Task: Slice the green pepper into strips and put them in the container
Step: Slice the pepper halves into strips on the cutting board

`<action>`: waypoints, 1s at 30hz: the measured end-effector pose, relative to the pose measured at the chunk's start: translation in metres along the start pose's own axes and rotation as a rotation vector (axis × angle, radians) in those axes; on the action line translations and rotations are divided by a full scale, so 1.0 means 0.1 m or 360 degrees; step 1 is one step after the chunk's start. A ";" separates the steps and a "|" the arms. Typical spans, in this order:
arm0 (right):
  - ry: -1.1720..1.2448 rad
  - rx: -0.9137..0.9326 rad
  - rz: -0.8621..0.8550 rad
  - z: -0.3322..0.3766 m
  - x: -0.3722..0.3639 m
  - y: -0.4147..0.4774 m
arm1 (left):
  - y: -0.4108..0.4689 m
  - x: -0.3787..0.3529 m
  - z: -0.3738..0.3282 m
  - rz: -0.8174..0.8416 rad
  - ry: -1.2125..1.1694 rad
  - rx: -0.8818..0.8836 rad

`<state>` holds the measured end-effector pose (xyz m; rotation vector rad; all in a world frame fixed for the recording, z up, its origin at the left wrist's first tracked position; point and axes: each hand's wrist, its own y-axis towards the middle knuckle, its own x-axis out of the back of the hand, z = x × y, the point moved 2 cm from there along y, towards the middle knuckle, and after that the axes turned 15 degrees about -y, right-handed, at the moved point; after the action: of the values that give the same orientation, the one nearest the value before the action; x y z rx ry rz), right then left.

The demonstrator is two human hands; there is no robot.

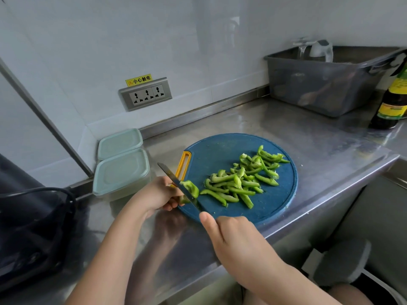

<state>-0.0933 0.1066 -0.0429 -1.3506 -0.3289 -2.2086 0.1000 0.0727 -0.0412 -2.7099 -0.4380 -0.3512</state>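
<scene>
A round blue cutting board (222,148) with a yellow handle lies on the steel counter. Several green pepper strips (244,179) are piled across its middle. At the board's left edge my left hand (158,194) holds a remaining green pepper piece (191,188) with curled fingers. My right hand (233,236) grips the handle of a knife (176,180), thumb extended toward the blade. The blade rests against the pepper piece, its tip pointing to the upper left. Two lidded pale green containers (121,170) stand left of the board, both with lids on.
A grey plastic tub (326,84) with a jug inside sits at the back right. A dark sauce bottle (389,106) stands at the far right. A wall socket (146,94) is behind. A dark appliance with a cable (33,221) occupies the left; a sink (387,194) drops off on the right.
</scene>
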 end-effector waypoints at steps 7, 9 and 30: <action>0.0001 0.0030 -0.0032 0.04 -0.07 0.02 | -0.01 -0.01 -0.01 -0.0007 -0.0053 0.0047; -0.0024 0.0050 -0.0051 0.05 -0.08 0.02 | -0.02 -0.01 -0.01 -0.0011 -0.0083 0.0058; -0.0211 -0.0016 -0.0085 0.19 -0.13 0.13 | 0.00 -0.01 0.01 -0.0089 -0.0231 0.0118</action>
<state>-0.0674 0.1083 -0.0459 -1.5139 -0.4070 -2.1712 0.0996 0.0728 -0.0419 -2.6648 -0.5567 -0.1500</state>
